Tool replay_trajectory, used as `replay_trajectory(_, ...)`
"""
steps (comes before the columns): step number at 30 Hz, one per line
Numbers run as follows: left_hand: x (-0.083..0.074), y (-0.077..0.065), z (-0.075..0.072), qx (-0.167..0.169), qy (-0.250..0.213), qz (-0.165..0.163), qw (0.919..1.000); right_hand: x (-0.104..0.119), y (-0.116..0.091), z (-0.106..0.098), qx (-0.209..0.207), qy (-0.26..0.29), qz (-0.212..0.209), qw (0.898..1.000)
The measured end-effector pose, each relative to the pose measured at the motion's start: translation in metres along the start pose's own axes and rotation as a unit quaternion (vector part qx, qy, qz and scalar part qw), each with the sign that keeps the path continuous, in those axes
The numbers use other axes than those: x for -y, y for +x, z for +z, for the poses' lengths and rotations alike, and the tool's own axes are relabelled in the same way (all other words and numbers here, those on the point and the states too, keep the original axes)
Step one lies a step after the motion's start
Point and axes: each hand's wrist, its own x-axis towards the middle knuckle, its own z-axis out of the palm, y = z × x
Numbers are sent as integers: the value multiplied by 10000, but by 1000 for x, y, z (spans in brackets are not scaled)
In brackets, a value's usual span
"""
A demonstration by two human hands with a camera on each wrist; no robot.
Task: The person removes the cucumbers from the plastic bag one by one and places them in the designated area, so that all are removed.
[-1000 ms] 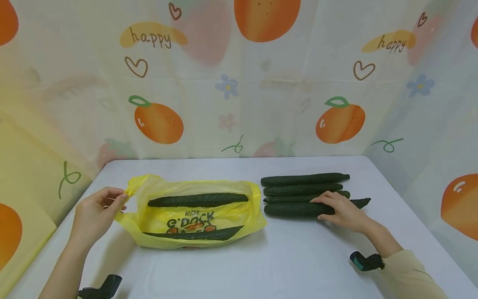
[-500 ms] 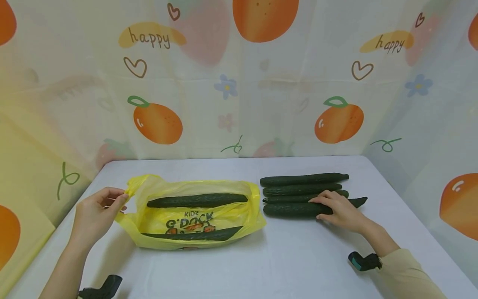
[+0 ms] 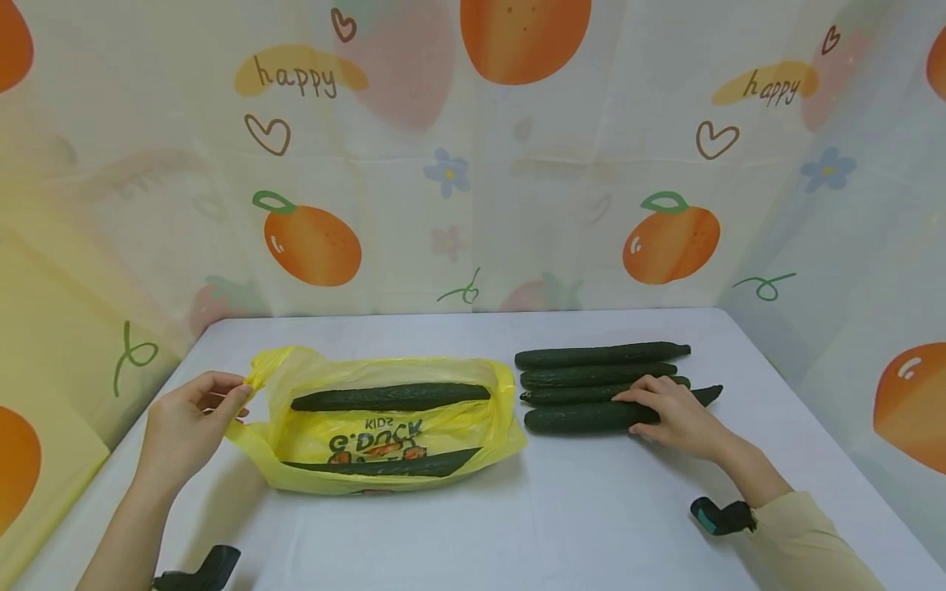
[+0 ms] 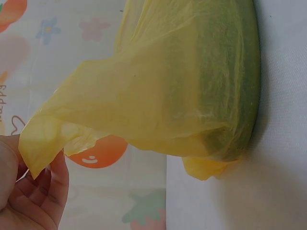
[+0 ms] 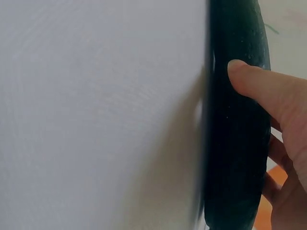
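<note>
At the left of the white table, my left hand (image 3: 194, 414) pinches the edge of a yellow plastic bag (image 3: 451, 369) between thumb and fingers. The bag lies on its side with its mouth spread. Two dark green cucumbers lie in it, one farther back (image 3: 392, 397) and one along the front (image 3: 384, 467). To the right, my right hand (image 3: 676, 419) grips the nearest cucumber (image 3: 565, 421) of a row, with the thumb on its near side. The right wrist view shows that thumb (image 5: 247, 76) pressed to the dark skin, the fingers partly hidden behind.
Behind the gripped cucumber lie three more, a far one (image 3: 599, 355), a middle one (image 3: 591, 376) and a thin one (image 3: 569, 396) partly covered by the right hand. A patterned cloth (image 3: 532, 189) hangs behind the white table (image 3: 473, 542).
The gripped cucumber has shifted slightly in the right hand, its tapered right tip turning a little. The left hand and the bag stay as they were.
</note>
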Motion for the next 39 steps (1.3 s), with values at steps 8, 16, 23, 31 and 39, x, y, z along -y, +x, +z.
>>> replay_trajectory(8, -1, -1, 0, 14, -2, -32, 10000, 1, -1, 1, 120, 83, 281, 9995)
replay_trajectory(16, -2, 0, 2, -4, -68, -18, 10000, 0, -2, 3, -67, 40, 274, 9996)
replay_trajectory(23, -3, 1, 4, 37, -56, 4, 10000, -2, -2, 3, -226, -120, 40, 9997)
replay_trajectory(31, -3, 2, 4, 54, -11, -25, 10000, 1, 0, 1, 2, -48, 306, 9995)
replay_trajectory(39, -2, 1, 3, 71, -45, -36, 10000, 6, 4, 0, -46, -57, 247, 9997)
